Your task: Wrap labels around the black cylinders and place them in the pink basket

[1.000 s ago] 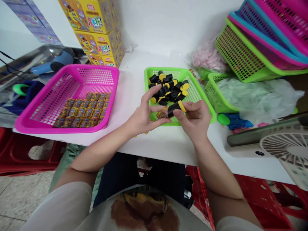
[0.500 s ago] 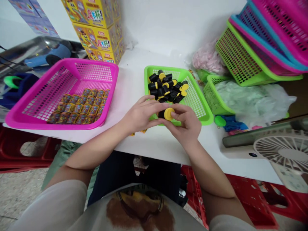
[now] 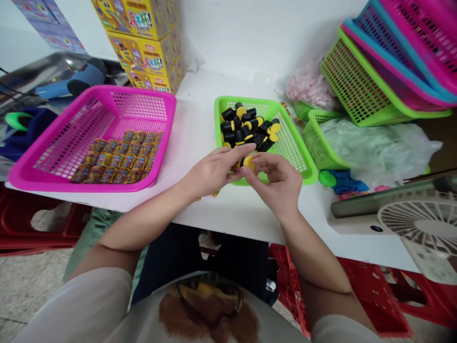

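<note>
"White counter (image 3: 228, 214) under your forearms: how does the work on it stand?"

"You have 2 baskets side by side on it. The pink basket (image 3: 82, 186), the larger, is on your left; the green basket (image 3: 291, 143) is straight ahead."

"So what looks done?"

"Judging by the printed wraps, the wrapped cylinders (image 3: 116, 161) in your pink basket. They sit packed in neat rows toward its near right part, with mesh floor showing beyond them."

"And left?"

"Probably the black-and-yellow cylinders (image 3: 240, 133), tumbled loose in your green basket with no wraps that you can make out. It's a fair heap, so you look to be partway."

"What about the hands?"

"Both are closed in on 1 piece. Your right hand (image 3: 280, 183) pinches its yellow end; your left hand (image 3: 210, 174) has its fingers bent over the other end. That held cylinder (image 3: 249, 163) is over the green basket's near edge. Your fingers cover its side, so you can't tell how far its wrap is on."

"Anything smaller?"

"Yellow-orange scraps (image 3: 216, 193) by your left wrist, too small to read."
</note>
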A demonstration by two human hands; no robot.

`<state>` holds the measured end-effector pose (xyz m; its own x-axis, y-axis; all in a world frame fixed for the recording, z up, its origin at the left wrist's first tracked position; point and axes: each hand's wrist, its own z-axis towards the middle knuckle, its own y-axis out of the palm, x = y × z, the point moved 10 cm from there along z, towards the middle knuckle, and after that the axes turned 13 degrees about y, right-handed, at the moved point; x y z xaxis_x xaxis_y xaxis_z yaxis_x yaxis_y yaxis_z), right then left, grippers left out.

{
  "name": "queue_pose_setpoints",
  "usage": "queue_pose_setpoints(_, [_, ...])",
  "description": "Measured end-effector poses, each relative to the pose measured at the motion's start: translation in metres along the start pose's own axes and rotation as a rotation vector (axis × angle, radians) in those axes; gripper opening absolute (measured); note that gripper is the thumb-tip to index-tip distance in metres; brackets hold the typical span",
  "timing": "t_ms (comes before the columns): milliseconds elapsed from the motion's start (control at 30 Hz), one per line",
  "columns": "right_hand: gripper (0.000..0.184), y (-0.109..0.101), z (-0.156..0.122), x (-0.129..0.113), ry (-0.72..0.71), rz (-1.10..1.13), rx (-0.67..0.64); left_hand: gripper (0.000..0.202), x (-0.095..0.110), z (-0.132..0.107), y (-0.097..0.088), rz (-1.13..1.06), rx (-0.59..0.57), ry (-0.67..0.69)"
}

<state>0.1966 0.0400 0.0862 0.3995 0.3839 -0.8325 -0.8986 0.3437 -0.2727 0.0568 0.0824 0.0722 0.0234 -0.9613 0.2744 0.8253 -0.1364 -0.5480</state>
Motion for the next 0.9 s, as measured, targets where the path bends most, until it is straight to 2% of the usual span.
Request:
queue_pose_setpoints(100, [0.02,-0.003,-0.001,0.003,0.037,-0.003,0.02,0.049,-0.001,-0.001,0.004,-0.01,-0.008,-0.002])
queue_pose_setpoints(200, [0.012,-0.002,-0.001,-0.002,-0.041,-0.004,0.013,0.05,-0.001,-0.002,0.006,-0.015,0.012,-0.015])
queue_pose_setpoints(267, [0.007,-0.001,-0.001,-0.006,-0.134,-0.039,0.005,0.059,-0.005,-0.004,0.002,-0.06,0.083,-0.073])
queue_pose_setpoints(367, [0.011,0.004,-0.004,-0.015,-0.322,-0.184,0.001,0.076,-0.016,-0.009,-0.006,-0.201,0.231,-0.234])
queue_pose_setpoints(467, [0.049,0.013,-0.014,-0.025,-0.502,-0.351,-0.001,0.084,-0.025,-0.012,-0.003,-0.457,0.291,-0.389])
queue_pose_setpoints(500, [0.061,0.016,-0.019,-0.028,-0.546,-0.387,0.011,0.086,-0.025,-0.011,0.001,-0.555,0.288,-0.421])
queue_pose_setpoints(567, [0.07,0.017,-0.029,-0.034,-0.597,-0.418,0.053,0.081,-0.02,-0.009,0.013,-0.738,0.24,-0.459])
queue_pose_setpoints(667, [0.066,0.016,-0.039,-0.04,-0.592,-0.39,0.092,0.069,0.001,-0.005,0.036,-0.955,0.055,-0.438])
queue_pose_setpoints(733, [0.063,0.018,-0.044,-0.043,-0.6,-0.341,0.073,0.063,0.016,-0.004,0.044,-1.033,-0.034,-0.387])
queue_pose_setpoints(800, [0.062,0.02,-0.049,-0.049,-0.662,-0.307,0.068,0.06,0.023,-0.003,0.044,-1.045,-0.038,-0.354])
queue_pose_setpoints(900, [0.063,0.022,-0.055,-0.053,-0.767,-0.339,0.091,0.059,0.021,-0.001,0.036,-0.95,0.018,-0.349])
